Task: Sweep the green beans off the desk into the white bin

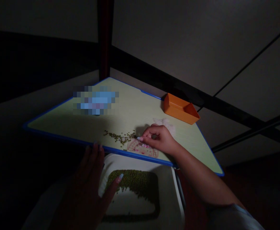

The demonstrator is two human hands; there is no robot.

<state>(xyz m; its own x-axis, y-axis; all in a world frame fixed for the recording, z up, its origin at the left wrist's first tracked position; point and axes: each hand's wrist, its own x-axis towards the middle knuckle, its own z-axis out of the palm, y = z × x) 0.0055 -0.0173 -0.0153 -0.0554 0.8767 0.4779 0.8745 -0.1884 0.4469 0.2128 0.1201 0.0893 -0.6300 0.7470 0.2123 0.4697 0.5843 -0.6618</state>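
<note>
Small green mung beans (119,137) lie scattered on the pale tabletop near its front edge. My right hand (158,139) rests over the table at their right end, thumb and index finger pinched together. Whatever is between those fingertips is too small to make out. Below the table edge stands a white bin (171,182) with a layer of mung beans (137,180) in it, part of its white floor showing. My left hand (92,185) is in shadow at the bin's left side, fingers stretched up to the table edge and thumb apart over the bin.
An orange open tray (178,110) sits at the table's back right. A blurred blue item (98,100) lies at the back left. Printed markings (142,148) show beneath my right hand. The table (128,105) has a blue rim, with dark panels behind.
</note>
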